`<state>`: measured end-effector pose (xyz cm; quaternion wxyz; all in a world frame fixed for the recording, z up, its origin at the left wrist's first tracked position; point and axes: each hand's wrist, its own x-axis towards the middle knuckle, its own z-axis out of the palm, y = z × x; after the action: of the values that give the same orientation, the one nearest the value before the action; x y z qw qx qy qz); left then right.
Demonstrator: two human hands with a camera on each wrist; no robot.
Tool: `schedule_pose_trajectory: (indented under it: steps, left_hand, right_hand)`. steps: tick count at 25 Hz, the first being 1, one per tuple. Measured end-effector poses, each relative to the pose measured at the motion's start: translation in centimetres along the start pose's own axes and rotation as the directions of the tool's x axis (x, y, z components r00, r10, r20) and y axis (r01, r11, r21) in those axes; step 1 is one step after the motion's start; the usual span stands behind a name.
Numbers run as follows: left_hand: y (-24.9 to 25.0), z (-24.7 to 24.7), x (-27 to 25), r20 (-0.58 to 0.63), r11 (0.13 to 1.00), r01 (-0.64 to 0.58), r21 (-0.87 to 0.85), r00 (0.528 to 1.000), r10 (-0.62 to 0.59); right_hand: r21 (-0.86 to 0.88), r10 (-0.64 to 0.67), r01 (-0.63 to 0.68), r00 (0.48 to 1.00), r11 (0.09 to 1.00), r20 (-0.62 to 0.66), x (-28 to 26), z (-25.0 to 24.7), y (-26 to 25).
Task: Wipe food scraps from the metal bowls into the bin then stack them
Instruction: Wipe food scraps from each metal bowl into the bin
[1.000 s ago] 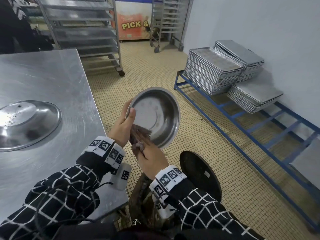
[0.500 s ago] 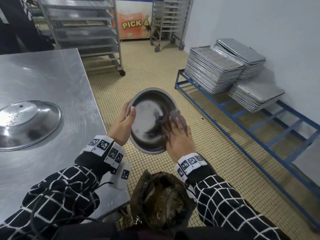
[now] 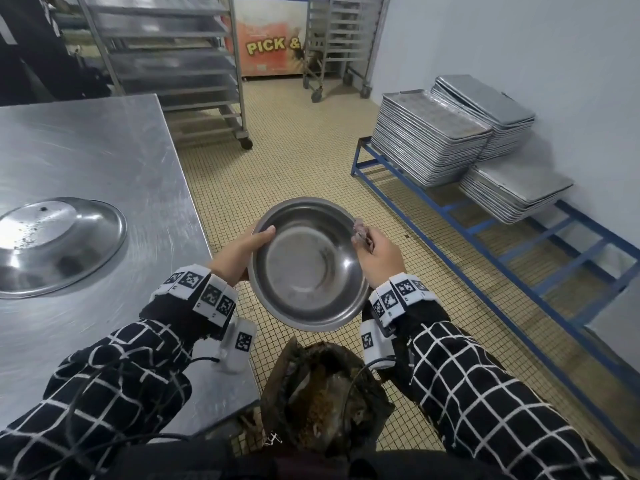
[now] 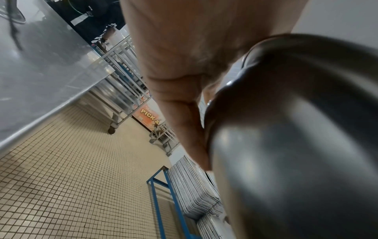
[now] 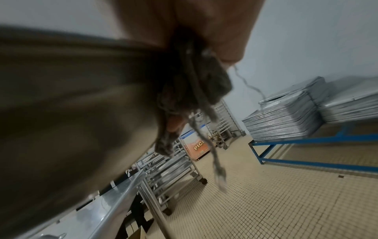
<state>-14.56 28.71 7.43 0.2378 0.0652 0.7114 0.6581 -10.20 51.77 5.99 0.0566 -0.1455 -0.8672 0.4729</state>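
A round metal bowl [image 3: 308, 268] is held level above the bin [image 3: 322, 396], its inside facing up. My left hand [image 3: 242, 251] grips its left rim, thumb over the edge; the bowl's underside [image 4: 296, 145] fills the left wrist view beside my left-hand fingers [image 4: 184, 121]. My right hand [image 3: 377, 254] holds the right rim and pinches a dark frayed cloth [image 3: 358, 228] against it. The cloth [image 5: 194, 90] hangs ragged from my fingers in the right wrist view. An upturned metal bowl [image 3: 52, 247] lies on the steel table [image 3: 104, 161] at left.
The bin below holds brown food waste. A blue floor rack [image 3: 485, 230] at right carries stacks of metal trays [image 3: 433, 136]. Wheeled tray trolleys [image 3: 173, 64] stand at the back. Tiled floor [image 3: 294, 168] lies open between table and rack.
The bowl has tipped from facing me to lying level. My right hand moved with the cloth from the bowl's inside up to its right rim.
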Motion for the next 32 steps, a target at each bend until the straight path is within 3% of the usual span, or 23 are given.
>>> schedule_pose_trajectory:
  steps: [4, 7, 9, 12, 15, 17, 20, 22, 24, 27, 29, 30, 32]
  left_hand:
    - [-0.7, 0.2, -0.5, -0.08, 0.979, -0.192, -0.065, 0.979, 0.187]
    - [-0.9, 1.8, -1.3, -0.071, 0.962, -0.272, 0.005, 0.96, 0.271]
    - [-0.5, 2.9, -1.7, -0.176, 0.967, -0.243, 0.08, 0.951, 0.254]
    - [-0.6, 2.2, -1.1, -0.342, 0.979, -0.203, 0.026, 0.918, 0.199]
    - [-1.1, 1.0, -0.4, -0.395, 0.986, -0.164, -0.017, 0.907, 0.144]
    - [-1.4, 0.5, -0.1, -0.39, 0.986, -0.168, 0.013, 0.907, 0.16]
    - [-1.6, 0.4, -0.2, -0.279, 0.987, -0.16, 0.007, 0.948, 0.156]
    - [-0.8, 0.9, -0.4, -0.253, 0.981, -0.194, -0.014, 0.95, 0.185]
    - [0.3, 0.9, -0.4, -0.246, 0.978, -0.206, 0.019, 0.947, 0.204]
    - [1.1, -0.7, -0.3, -0.248, 0.967, -0.245, 0.072, 0.934, 0.255]
    - [1.0, -1.1, -0.3, -0.246, 0.973, -0.225, 0.042, 0.942, 0.228]
    - [1.1, -0.9, -0.4, -0.248, 0.972, -0.228, 0.061, 0.94, 0.236]
    - [1.4, 0.1, -0.8, -0.243, 0.965, -0.235, 0.114, 0.935, 0.257]
  right_hand:
    - [0.171, 0.154, -0.118, 0.964, 0.978, -0.217, -0.5, 1.4, -0.4]
    - [0.3, 0.244, -0.161, 0.932, 0.94, -0.267, -1.1, 2.5, -1.0]
    - [0.33, 0.238, -0.157, 0.945, 0.931, -0.222, -1.6, 3.2, -1.5]
    - [0.29, 0.199, -0.152, 0.97, 0.945, -0.138, -2.7, 3.4, -1.7]
    - [0.243, 0.182, -0.139, 0.97, 0.96, -0.162, -3.9, 3.3, -1.4]
    - [0.208, 0.07, -0.033, 0.983, 0.978, -0.172, -4.7, 3.8, -1.8]
    - [0.092, -0.208, 0.206, 0.978, 0.974, 0.012, -5.7, 6.0, -3.2]
    - [0.025, -0.354, 0.36, 0.899, 0.933, 0.26, -6.3, 7.9, -3.5]
    - [-0.126, -0.437, 0.515, 0.814, 0.848, 0.383, -6.6, 8.8, -2.8]
    - [-0.453, -0.459, 0.62, 0.782, 0.64, 0.422, -5.4, 7.6, -0.7]
    - [-0.572, -0.412, 0.633, 0.774, 0.523, 0.481, -4.5, 6.5, 0.6]
    - [-0.594, -0.381, 0.63, 0.777, 0.501, 0.502, -4.3, 6.4, 0.8]
    - [-0.552, -0.335, 0.618, 0.779, 0.56, 0.531, -4.6, 7.0, 0.2]
